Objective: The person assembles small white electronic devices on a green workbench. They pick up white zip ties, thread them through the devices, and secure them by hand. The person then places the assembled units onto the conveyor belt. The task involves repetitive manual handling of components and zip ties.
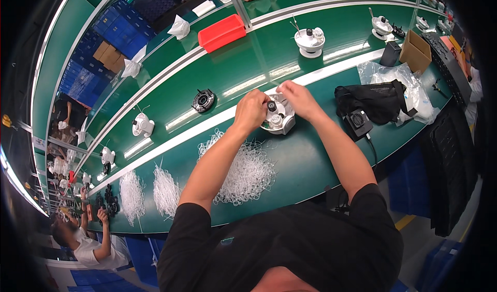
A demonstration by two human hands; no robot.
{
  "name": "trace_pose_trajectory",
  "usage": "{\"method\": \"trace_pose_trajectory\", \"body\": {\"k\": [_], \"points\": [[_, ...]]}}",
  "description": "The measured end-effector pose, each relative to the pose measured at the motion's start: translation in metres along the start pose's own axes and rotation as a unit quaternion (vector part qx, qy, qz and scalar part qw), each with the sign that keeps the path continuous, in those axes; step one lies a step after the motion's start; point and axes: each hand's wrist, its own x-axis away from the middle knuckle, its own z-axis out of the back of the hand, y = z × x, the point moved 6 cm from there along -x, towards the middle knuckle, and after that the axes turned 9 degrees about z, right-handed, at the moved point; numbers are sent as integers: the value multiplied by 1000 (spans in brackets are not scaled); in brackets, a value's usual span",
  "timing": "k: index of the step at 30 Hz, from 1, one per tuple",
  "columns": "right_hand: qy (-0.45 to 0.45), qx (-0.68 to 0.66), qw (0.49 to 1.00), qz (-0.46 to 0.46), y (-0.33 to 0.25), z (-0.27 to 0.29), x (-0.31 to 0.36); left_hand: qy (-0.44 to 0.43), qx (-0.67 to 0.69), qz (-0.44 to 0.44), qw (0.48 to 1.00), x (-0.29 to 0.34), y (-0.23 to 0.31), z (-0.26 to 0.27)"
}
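- Between and just below the fingertips of both hands sits the round white housing (286,125), a black cylindrical part (272,106) standing in it.
- Left hand (252,111): fingers curled together at the housing's left side, beside the black part; whether they pinch anything, I cannot tell.
- Right hand (300,100): thumb and forefinger drawn close above the housing's far edge; any grip between them is unclear.
- Nearer the body than the left fingers: a tangled pile of thin white strands (251,175).
- Left of those fingers: a black slotted ring (203,101).
- Right of the right fingers: a black mesh bag (370,103).
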Motion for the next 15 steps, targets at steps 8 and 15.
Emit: {"method": "trace_pose_trajectory", "body": {"k": [8, 15], "points": [[-129, 266, 951, 90, -20, -12, -5, 8, -1, 28, 1000, 4, 1, 4], [-216, 358, 903, 99, -31, -8, -6, 42, 1, 33, 999, 5, -3, 8]]}}
